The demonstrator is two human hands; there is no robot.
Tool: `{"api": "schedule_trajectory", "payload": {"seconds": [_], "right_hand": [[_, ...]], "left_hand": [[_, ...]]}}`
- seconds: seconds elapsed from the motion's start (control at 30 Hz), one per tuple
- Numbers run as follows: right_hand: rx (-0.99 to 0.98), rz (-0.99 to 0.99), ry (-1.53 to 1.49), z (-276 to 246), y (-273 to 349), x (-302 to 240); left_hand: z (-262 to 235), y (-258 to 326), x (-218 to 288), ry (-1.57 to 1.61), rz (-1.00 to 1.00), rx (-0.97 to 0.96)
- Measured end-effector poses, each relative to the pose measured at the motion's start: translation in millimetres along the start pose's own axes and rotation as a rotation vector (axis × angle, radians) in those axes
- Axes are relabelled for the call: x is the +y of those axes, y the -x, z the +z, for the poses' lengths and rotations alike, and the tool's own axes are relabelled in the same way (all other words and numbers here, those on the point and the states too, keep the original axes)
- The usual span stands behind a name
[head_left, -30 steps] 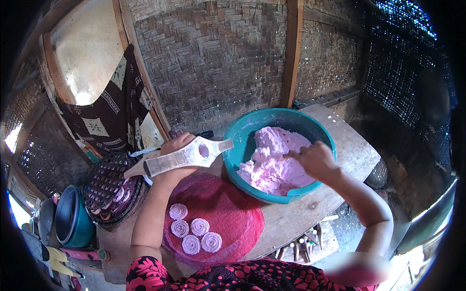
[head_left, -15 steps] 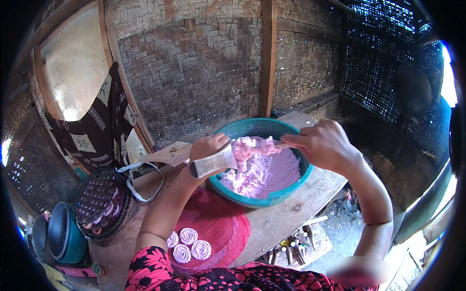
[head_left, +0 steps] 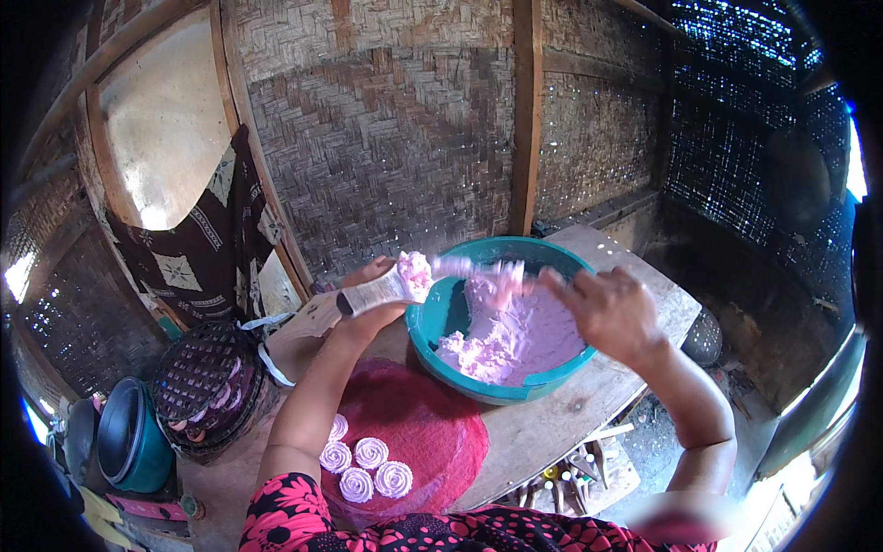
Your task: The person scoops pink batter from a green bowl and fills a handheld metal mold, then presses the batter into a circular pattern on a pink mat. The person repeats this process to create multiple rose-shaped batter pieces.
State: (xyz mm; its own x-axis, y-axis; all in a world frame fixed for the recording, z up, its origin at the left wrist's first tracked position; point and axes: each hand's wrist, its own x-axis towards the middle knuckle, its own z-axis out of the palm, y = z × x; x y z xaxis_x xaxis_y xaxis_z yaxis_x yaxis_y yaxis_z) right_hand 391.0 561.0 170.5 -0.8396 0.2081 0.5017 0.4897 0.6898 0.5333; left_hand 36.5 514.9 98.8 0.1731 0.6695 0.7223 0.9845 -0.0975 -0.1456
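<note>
Here, pink dough in teal bowl; left hand gripping tube, right hand loosely open, perhaps dough-smeared.

Bowl on table, dough inside; tray left-front of bowl, four rosettes on it.

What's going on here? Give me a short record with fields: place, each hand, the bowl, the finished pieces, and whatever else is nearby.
Place: wooden table beside woven bamboo walls
Left hand: holds a pale tube-shaped press, pink dough at its end
Right hand: fingers spread above the bowl, pink dough at the fingertips
Bowl: teal, holding pink dough
Finished pieces: pink rosettes on a red round mat
Nearby: dark woven basket, patterned cloth
</note>
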Motion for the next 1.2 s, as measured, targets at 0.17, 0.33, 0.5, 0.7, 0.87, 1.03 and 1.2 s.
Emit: {"api": "schedule_trajectory", "payload": {"seconds": [0.17, 0.33, 0.5, 0.7, 0.87, 1.03, 1.2], "right_hand": [[0.091, -0.104, -0.011, 0.8, -18.9, 5.0], [0.145, -0.135, -0.056, -3.2, -33.4, -6.6], [0.096, -0.151, -0.177, 19.3, -31.4, -25.6], [0.027, -0.111, -0.159, 25.3, -10.2, -33.1], [-0.051, 0.417, -0.466, 15.0, 3.9, -22.6], [0.217, 0.585, -1.126, 80.9, -42.6, -76.5], [0.373, 0.57, -1.349, 103.3, -43.1, -130.4]], "left_hand": [[-13.4, -7.0, 9.8, -0.025, -0.12, -0.016], [-29.8, -19.4, 35.7, 0.079, -0.098, 0.015], [-19.0, -16.6, 54.8, 0.116, -0.019, 0.05], [9.6, -0.2, 25.6, 0.087, -0.127, -0.055], [-2.3, -10.1, -5.3, 0.281, -0.167, 0.253], [0.6, -27.6, 42.5, 0.331, -0.195, 0.197], [38.8, -36.8, 15.7, -0.174, -0.02, 0.136]]}}
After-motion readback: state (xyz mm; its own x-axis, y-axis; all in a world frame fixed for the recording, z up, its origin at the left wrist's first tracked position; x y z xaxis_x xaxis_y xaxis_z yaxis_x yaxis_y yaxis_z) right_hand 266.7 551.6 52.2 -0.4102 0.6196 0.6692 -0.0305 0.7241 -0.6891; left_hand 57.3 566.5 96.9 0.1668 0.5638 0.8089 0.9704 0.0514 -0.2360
